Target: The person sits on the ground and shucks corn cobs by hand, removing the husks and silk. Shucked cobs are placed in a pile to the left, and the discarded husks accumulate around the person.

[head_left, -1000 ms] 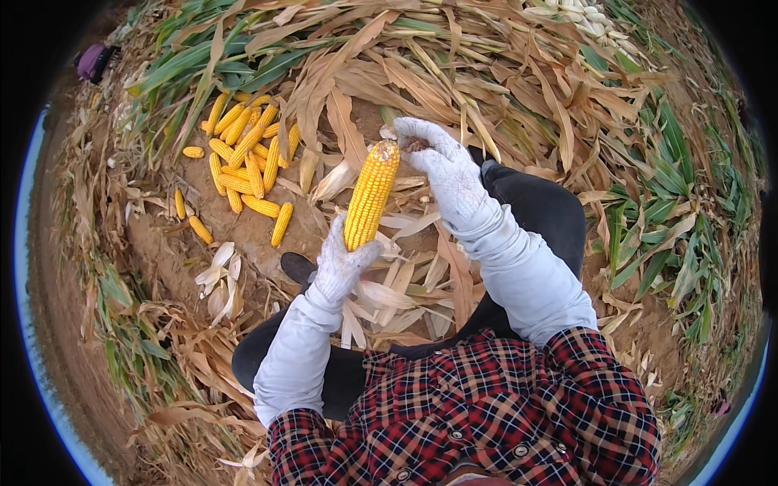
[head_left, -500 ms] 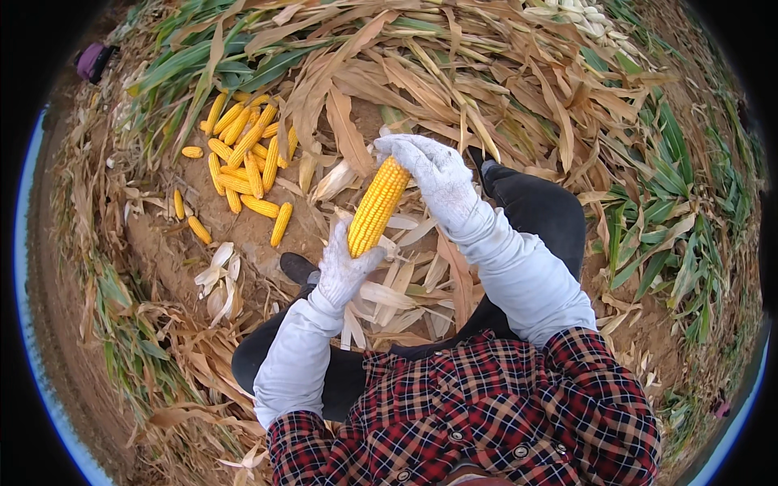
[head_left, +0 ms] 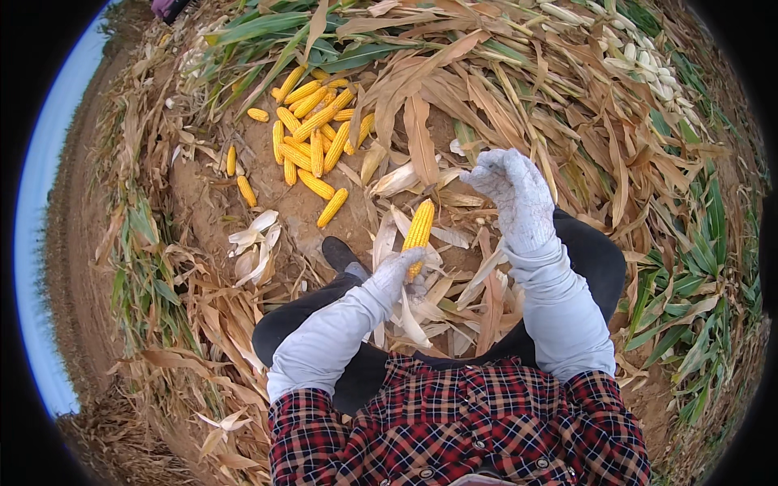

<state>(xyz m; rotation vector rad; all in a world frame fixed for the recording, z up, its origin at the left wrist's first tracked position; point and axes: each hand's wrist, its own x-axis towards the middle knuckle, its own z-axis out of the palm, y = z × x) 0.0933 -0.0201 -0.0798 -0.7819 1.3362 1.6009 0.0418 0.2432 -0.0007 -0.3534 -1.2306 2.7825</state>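
A bare yellow ear of corn stands tilted in my left hand, which grips its lower end. Pale stripped husks lie below that hand, between my legs. My right hand, in a whitish work glove like the left, is raised to the right of the ear and away from it. Its fingers curve loosely with the thumb apart, and nothing is in it.
Beyond my left foot lies a heap of husked yellow ears on the soil. Dry stalks and leaves spread across the far side. Pale ears are piled at the far right. Green leaves lie right of my knee.
My right hand has let go of the ear's tip and moved off to the right. The left hand has lowered the ear toward my lap. The view has shifted too.
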